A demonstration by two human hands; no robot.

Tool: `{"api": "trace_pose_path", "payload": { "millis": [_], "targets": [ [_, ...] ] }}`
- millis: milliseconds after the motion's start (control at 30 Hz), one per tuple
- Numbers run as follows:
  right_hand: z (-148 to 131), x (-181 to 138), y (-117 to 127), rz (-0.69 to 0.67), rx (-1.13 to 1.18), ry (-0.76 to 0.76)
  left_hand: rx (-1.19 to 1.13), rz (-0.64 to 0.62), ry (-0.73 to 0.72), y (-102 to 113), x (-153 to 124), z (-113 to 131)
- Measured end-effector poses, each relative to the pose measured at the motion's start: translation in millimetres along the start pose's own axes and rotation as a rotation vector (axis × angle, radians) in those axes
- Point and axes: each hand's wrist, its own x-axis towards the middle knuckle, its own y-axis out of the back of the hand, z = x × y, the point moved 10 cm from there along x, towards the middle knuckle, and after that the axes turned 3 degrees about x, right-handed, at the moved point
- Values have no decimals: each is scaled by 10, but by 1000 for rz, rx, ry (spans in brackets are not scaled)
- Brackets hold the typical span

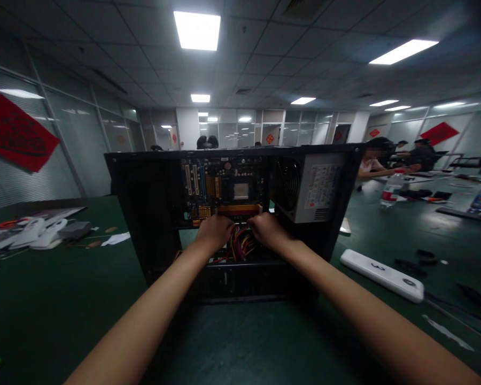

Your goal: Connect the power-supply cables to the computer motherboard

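A black computer case [136, 224] stands on the green table with its side off, facing me. Inside it is a motherboard [248, 170] with a bare square processor [241, 191] and yellow-and-red memory slots [240, 209]. Both my hands reach into the case at the lower edge of the board. My left hand [215, 231] is by the left end of the slots, fingers curled. At their right end is my right hand [268, 230], its fingers also bent together. What the fingertips hold, if anything, is hidden. Coloured cables [239, 243] bunch between and below them.
A power supply [323, 187] fills the case's upper right corner. To the right lie a white power strip [382, 274] and a bottle [392, 188]. Papers and white parts [44, 231] are piled at left. Other people sit at the far right.
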Motion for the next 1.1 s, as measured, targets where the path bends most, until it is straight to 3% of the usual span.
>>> {"api": "trace_pose_path", "payload": {
  "millis": [200,433,800,1100],
  "targets": [
    [20,27,-32,-7,-15,-10,26,-8,22,15,18,11],
    [-1,-19,7,24,11,-9,-97,-1,46,-25,-24,-118],
    [66,-25,-17,37,65,-20,-116,29,185,21,-42,-221],
    [97,7,-23,50,61,-24,-102,18,168,26,-30,-187]
  ]
}}
